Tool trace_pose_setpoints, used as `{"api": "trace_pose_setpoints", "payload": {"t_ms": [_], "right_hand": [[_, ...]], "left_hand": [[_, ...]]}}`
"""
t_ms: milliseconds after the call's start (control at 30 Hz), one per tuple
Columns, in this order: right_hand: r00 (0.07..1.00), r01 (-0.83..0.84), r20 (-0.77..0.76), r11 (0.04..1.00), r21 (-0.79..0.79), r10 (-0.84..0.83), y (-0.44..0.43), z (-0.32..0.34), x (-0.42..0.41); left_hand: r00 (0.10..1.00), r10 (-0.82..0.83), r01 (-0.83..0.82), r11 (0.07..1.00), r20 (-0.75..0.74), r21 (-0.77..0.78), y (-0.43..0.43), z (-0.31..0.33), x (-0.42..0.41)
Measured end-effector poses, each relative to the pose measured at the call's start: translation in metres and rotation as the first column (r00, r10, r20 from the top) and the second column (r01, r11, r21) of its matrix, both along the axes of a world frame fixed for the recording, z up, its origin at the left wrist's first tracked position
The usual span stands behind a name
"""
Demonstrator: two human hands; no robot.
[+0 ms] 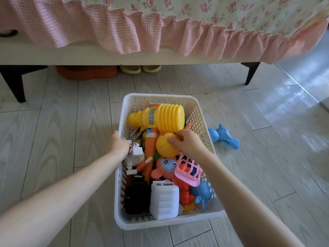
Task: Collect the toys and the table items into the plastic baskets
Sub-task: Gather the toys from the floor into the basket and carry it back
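Observation:
A white plastic basket (160, 98) stands on the wooden floor, full of toys. Inside lie a big yellow toy hammer (160, 116), a white robot toy (136, 152), a pink toy cart (188, 172), a white ribbed block (164, 200) and a blue turtle (203, 192). My right hand (188, 141) holds a yellow rubber duck (164, 146) just above the toys in the middle of the basket. My left hand (119, 144) grips the basket's left rim. A blue elephant toy (223, 137) lies on the floor, right of the basket.
A bed with a pink checked frill (124, 32) runs across the back, on black legs (251, 72). Beneath it sit an orange tray (87, 72) and a pair of slippers (140, 68). Bare floor surrounds the basket.

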State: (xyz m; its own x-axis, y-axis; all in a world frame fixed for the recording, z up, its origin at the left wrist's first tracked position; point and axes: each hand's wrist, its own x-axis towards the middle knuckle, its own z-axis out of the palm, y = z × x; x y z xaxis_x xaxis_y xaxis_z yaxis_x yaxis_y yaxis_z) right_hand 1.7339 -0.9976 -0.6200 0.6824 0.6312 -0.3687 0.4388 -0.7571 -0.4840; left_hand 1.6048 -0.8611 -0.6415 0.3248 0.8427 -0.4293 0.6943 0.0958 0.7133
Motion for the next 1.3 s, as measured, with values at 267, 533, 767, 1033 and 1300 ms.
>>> {"api": "trace_pose_setpoints", "payload": {"t_ms": [267, 533, 767, 1033, 1300], "right_hand": [[0.989, -0.032, 0.147, 0.999, 0.003, 0.031, -0.025, -0.003, 0.012], [0.975, -0.022, 0.214, 0.983, -0.183, 0.061, 0.006, -0.012, -0.011], [0.975, 0.180, 0.067, 0.934, 0.309, -0.210, -0.009, 0.015, 0.003], [0.166, 0.986, -0.707, 0.134, 0.101, -0.688, -0.082, -0.061, 0.096], [0.315, 0.924, -0.763, 0.364, 0.113, -0.564, -0.065, -0.083, 0.096]], "left_hand": [[1.000, -0.016, 0.016, 1.000, -0.025, 0.010, 0.005, -0.013, -0.001], [1.000, -0.022, 0.022, 1.000, -0.014, 0.012, 0.009, -0.018, -0.002], [1.000, -0.031, 0.031, 0.999, 0.004, 0.018, 0.012, -0.021, -0.002], [1.000, -0.023, 0.024, 0.998, -0.010, 0.065, 0.005, -0.023, 0.001], [1.000, -0.026, 0.027, 0.996, -0.013, 0.087, 0.008, -0.026, 0.001]]}}
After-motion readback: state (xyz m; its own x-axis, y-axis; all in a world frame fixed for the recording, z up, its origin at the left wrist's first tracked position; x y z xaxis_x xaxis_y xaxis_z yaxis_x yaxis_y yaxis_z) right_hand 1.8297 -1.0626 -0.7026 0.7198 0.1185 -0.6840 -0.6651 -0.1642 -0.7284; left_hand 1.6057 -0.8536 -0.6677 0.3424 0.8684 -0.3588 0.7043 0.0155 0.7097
